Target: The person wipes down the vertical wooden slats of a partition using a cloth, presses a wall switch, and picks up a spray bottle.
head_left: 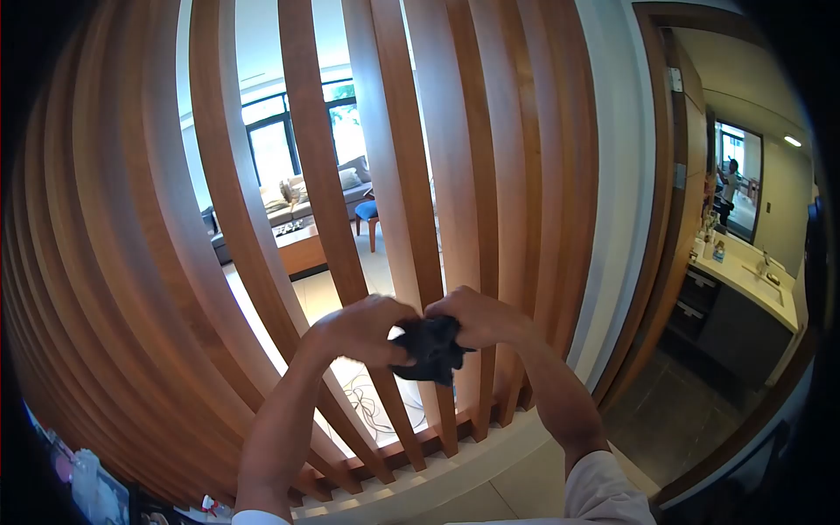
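A bunched black cloth (430, 352) hangs in front of me, gripped from both sides. My left hand (367, 327) is closed on its left edge, with the thumb toward the bottom. On the other side my right hand (477, 317) pinches the upper right part of the cloth. Both hands are raised and close together, just before a partition of upright wooden slats (477, 175). I cannot tell whether the cloth touches the slats. Its folds hide its full shape.
Through the slats show a sofa (306, 194), a blue chair (367, 210), a wooden low table (302, 254) and a loose cable (372, 407) on the floor. A doorway on the right leads to a washbasin counter (744, 267). Assorted items (96, 481) sit at lower left.
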Motion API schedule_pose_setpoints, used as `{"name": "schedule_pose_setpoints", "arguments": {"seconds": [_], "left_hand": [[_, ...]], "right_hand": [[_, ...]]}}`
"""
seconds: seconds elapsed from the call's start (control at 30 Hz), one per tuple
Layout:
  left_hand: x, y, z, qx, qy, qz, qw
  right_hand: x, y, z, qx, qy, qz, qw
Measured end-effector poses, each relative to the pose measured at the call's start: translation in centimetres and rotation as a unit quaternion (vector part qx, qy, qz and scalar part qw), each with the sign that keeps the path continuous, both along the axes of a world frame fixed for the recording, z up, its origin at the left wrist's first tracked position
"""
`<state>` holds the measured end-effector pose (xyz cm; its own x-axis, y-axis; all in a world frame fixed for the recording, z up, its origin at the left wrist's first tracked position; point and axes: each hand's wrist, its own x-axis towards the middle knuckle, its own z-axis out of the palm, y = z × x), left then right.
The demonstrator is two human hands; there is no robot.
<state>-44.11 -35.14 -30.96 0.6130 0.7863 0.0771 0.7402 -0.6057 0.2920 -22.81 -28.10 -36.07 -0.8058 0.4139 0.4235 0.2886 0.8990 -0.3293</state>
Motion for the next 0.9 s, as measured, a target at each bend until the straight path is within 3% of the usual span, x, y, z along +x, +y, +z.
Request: {"name": "schedule_pose_setpoints", "arguments": {"seconds": [0.03, 0.1, 0.13, 0.2, 0.3, 0.43, 0.6, 0.77, 0.8, 0.83, 0.9], "left_hand": [[0.5, 1.8, 0.0, -0.028, -0.012, -0.026, 0.999], [1.9, 4.9, -0.3, -0.115, -0.035, 0.067, 0.990], [2.0, 6.5, -1.1, -0.115, -0.035, 0.069, 0.990], [2.9, 8.2, -1.9, -0.079, -0.125, 0.190, 0.970], [3.9, 7.5, -1.4, -0.090, -0.105, 0.230, 0.963], [5.0, 9.2, -2.2, -0.104, -0.253, 0.213, 0.938], [6.1, 8.9, 0.1, -0.076, -0.249, 0.247, 0.933], [6.4, 9.1, 1.2, -0.001, -0.283, 0.274, 0.919], [6.7, 9.8, 0.5, 0.102, -0.200, 0.248, 0.943], [7.3, 10.3, -0.1, 0.101, -0.199, 0.243, 0.944], [9.4, 11.3, -1.1, 0.175, -0.210, 0.054, 0.960]], "right_hand": [[0.7, 0.5, -0.1, -0.012, -0.029, -0.026, 0.999], [1.8, 2.5, -2.0, -0.026, -0.013, -0.046, 0.999], [2.4, 3.2, -2.8, -0.037, 0.003, -0.073, 0.997], [3.8, 3.9, -3.9, -0.042, 0.011, -0.071, 0.997], [5.8, 5.1, -5.8, -0.019, 0.035, -0.059, 0.997], [6.8, 6.5, -7.1, -0.027, 0.032, -0.047, 0.998], [7.0, 6.9, -7.9, -0.106, 0.040, -0.032, 0.993], [7.1, 7.0, -7.9, -0.106, 0.041, -0.025, 0.993], [7.1, 7.0, -8.1, -0.097, 0.050, -0.019, 0.994], [7.1, 7.0, -8.1, -0.097, 0.052, -0.025, 0.994], [7.0, 7.0, -8.0, -0.097, 0.050, 0.001, 0.994]]}}
